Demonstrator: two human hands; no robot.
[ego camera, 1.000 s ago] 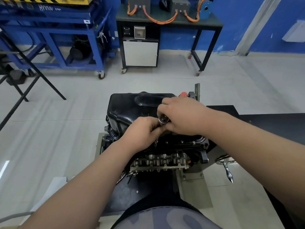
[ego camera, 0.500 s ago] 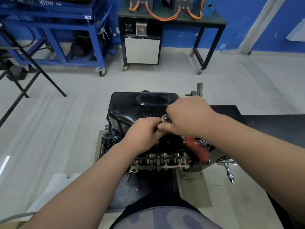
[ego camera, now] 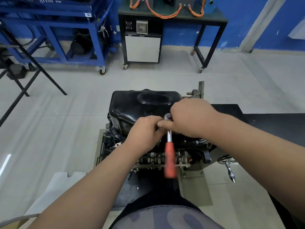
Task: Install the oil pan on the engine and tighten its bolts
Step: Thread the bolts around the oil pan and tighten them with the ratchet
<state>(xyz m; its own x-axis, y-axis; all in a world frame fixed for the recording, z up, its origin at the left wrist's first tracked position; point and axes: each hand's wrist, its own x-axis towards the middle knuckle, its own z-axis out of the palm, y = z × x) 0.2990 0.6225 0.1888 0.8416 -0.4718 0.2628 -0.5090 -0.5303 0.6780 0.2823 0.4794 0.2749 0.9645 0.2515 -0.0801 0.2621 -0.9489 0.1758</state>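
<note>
Swung from lower right: the ratchet (ego camera: 170, 156) handle now points straight down at centre frame, blurred. Right grip (ego camera: 191, 118) is curled over the ratchet head. Left grip (ego camera: 145, 131) is curled just below it; cannot tell what it has hold of. Black oil pan (ego camera: 132, 109) sits upside down on the engine (ego camera: 194, 142), mid-frame, inside hidden. Step is likely running down a near-edge bolt, itself hidden. Next needs the socket kept seated, then a firm final pull.

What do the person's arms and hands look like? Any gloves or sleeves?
The left arm and right arm are bare, no sleeves in sight. The left hand and right hand wear no gloves, and I see no watch, ring or bracelet.
</note>
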